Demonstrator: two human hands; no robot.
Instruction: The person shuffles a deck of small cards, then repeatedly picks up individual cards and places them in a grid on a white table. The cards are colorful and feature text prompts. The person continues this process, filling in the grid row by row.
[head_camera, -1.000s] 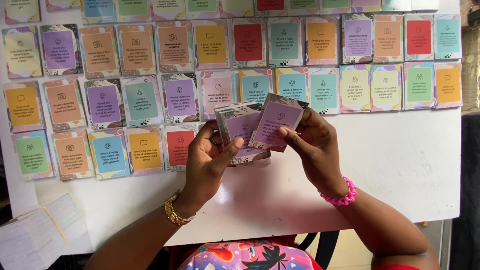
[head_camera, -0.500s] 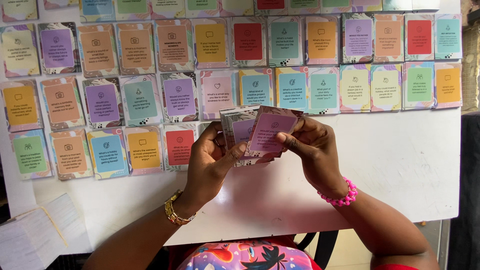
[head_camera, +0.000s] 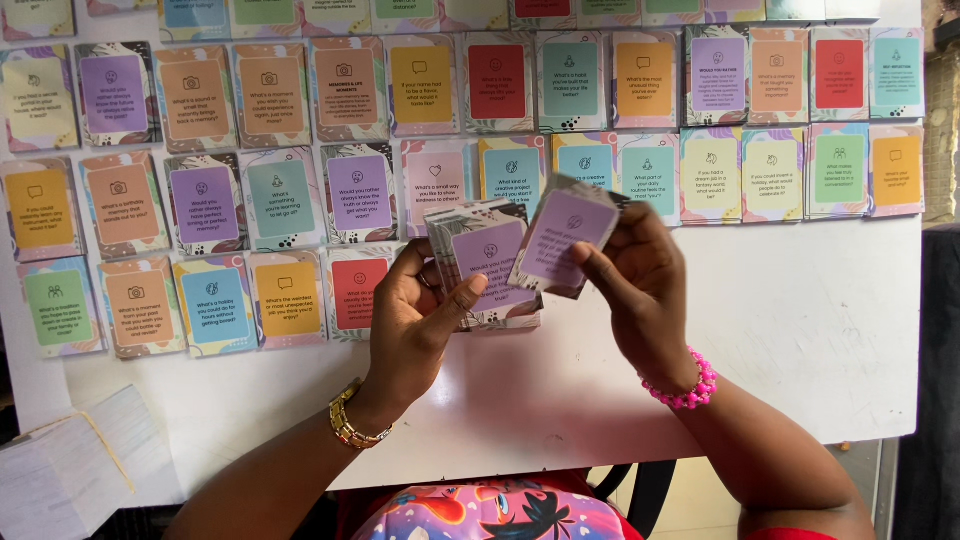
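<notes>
**Purple card lifted off the deck**

The purple card is pinched in my right hand, thumb on its face and fingers behind, tilted and raised just above the deck. My left hand is closed around that deck from below, thumb pressed across the top card, which is also purple. The two hands sit close together over the near part of the white tabletop, the single card overlapping the deck's upper right corner.

On my left wrist is a gold bracelet; on my right wrist, a pink beaded bracelet. At the near left edge lies a pale booklet.

Beyond my hands, the cards are laid face up in rows across the tabletop. The nearest row is short and sits to the left, ending in a red card just beside my left hand. The rows behind it run the full width, in purple, orange, teal, yellow, red and green.
</notes>
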